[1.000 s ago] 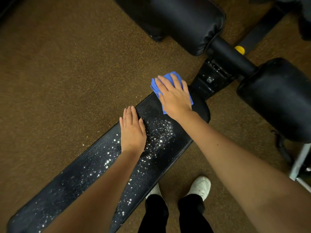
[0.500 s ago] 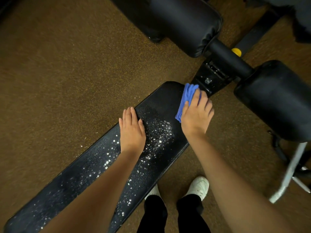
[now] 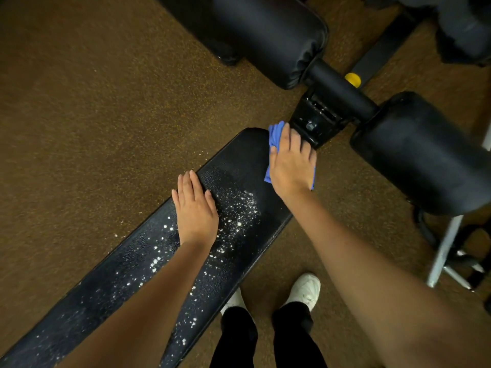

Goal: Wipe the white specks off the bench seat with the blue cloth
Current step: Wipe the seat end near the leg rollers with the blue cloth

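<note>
Brown speckled carpet floor (image 3: pixel 106 102) lying underneath. Two black padded cylindrical rollers (image 3: pixel 268 35) (image 3: pixel 422 152) sitting on black metal bar (image 3: pixel 341 88); round yellow knob (image 3: pixel 352 79) showing behind. White sneakers (image 3: pixel 305 289) and black trousers (image 3: pixel 289 338) standing below; grey metal frame leg (image 3: pixel 443 251) at right.

A gym: padded bench (image 3: pixel 239 166), black roller pads (image 3: pixel 279 35), speckled rubber floor (image 3: pixel 93 115)

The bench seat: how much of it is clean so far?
Only the far end of the bench seat looks clean and dark. The right hand presses the blue cloth flat there. The left hand rests flat mid-seat. White specks cover the seat from there to its near end, so most remains.
</note>
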The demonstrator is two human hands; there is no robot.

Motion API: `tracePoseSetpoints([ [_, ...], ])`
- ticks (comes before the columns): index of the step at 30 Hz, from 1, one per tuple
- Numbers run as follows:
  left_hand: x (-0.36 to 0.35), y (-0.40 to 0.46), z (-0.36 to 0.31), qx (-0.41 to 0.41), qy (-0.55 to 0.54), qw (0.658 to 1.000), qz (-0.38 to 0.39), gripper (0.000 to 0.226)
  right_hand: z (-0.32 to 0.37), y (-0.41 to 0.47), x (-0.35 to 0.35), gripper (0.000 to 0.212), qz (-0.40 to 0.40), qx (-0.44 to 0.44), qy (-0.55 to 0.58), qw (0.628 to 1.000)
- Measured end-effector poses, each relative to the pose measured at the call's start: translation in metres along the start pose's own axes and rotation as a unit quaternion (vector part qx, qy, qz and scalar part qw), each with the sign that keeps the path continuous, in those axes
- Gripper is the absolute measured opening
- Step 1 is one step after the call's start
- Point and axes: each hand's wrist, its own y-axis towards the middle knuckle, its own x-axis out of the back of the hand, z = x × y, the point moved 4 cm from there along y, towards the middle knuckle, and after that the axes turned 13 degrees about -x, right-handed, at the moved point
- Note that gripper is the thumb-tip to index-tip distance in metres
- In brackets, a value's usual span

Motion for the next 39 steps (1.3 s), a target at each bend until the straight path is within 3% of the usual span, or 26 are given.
tracePoseSetpoints([
  [2, 0.000, 0.001, 0.000, 0.005, -0.004, 1.000, 0.001, 0.052, 0.000, 0.003, 0.003, 0.059, -0.005, 0.030, 0.003, 1.000],
  [7, 0.001, 0.002, -0.002, 0.009, -0.009, 1.000, 0.001, 0.052, -0.035, -0.054, -0.008, 0.059, -0.032, -0.118, 0.071, 0.990],
  [10, -0.001, 0.002, -0.003, 0.011, 0.006, 1.000, -0.007, 0.052, -0.032, -0.056, -0.012, 0.061, -0.030, -0.116, 0.047, 0.992],
  [14, -0.003, 0.003, -0.003, 0.019, 0.010, 1.000, -0.021, 0.052, -0.007, -0.027, -0.007, 0.062, -0.034, -0.043, -0.025, 0.998],
  [20, -0.004, 0.003, -0.002, 0.012, 0.015, 1.000, -0.017, 0.052, 0.059, 0.002, -0.004, 0.060, -0.031, 0.102, -0.036, 0.994],
  [25, -0.002, 0.003, -0.003, 0.013, 0.010, 1.000, -0.017, 0.052, 0.031, -0.018, -0.006, 0.062, -0.045, 0.215, -0.077, 0.973],
  [28, -0.002, 0.002, -0.002, 0.012, 0.008, 1.000, -0.013, 0.052, 0.002, -0.013, -0.002, 0.064, -0.027, 0.138, -0.054, 0.989],
  [32, -0.003, 0.002, -0.001, 0.008, 0.009, 1.000, -0.015, 0.052, 0.023, -0.002, -0.003, 0.060, -0.005, 0.028, -0.017, 0.999],
  [39, -0.003, 0.002, -0.002, 0.013, 0.011, 1.000, -0.013, 0.052, 0.028, 0.001, -0.002, 0.063, -0.049, 0.044, -0.007, 0.998],
])
